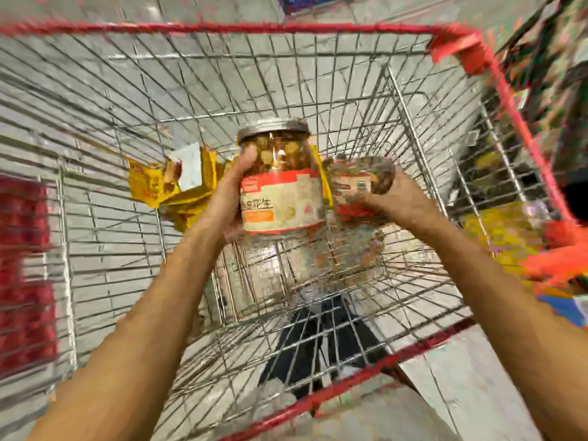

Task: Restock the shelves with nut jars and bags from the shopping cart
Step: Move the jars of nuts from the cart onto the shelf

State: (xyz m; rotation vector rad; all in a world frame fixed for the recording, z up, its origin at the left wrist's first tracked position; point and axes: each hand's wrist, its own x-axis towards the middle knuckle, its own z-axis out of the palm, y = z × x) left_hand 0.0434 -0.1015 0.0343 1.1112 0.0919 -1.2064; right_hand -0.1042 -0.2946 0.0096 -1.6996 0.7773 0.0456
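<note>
My left hand [227, 194] wrapped round large jar [281, 189], upright; right hand [397, 202] curled round small jar [358, 183], tilted. One each: fewer trips from cart [222, 28], I judge

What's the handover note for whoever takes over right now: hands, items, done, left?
Left hand: grips the large nut jar, upright, silver lid on.
Right hand: grips the smaller jar, tipped on its side beside the large one.
Both jars are held over the shopping cart, neither on a shelf yet.
Yellow bags lie in the cart's far left corner.
Shelves at the right are too blurred to judge stock.
Left: shelve both jars, then the bags.
</note>
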